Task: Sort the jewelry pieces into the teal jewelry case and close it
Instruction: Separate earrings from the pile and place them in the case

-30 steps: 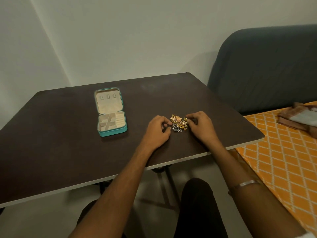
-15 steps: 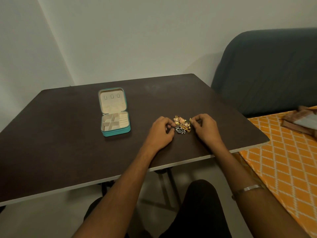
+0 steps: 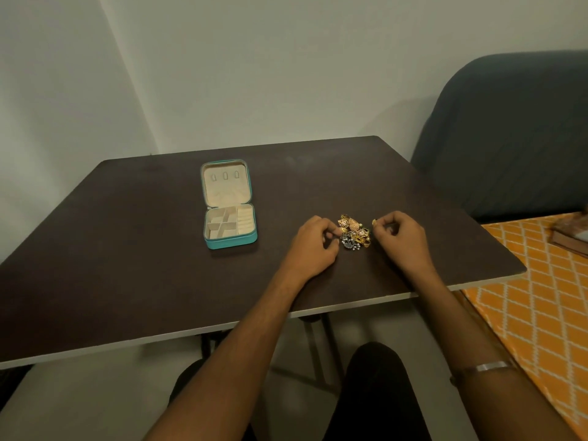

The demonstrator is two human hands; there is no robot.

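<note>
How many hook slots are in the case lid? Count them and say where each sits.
3, in a row near the far edge of the teal jewelry case's open lid: left, middle, right.

Bare dark table (image 3: 127,249) between teal jewelry case (image 3: 229,218) and left hand (image 3: 313,246); I see nothing standing in that lane. Case lid lies flat open, compartments reachable from above. Jewelry pile (image 3: 353,232) hemmed both sides: left hand and right hand (image 3: 399,238) flank it closely.

Open teal case (image 3: 229,218), heaped jewelry (image 3: 353,231)
</note>
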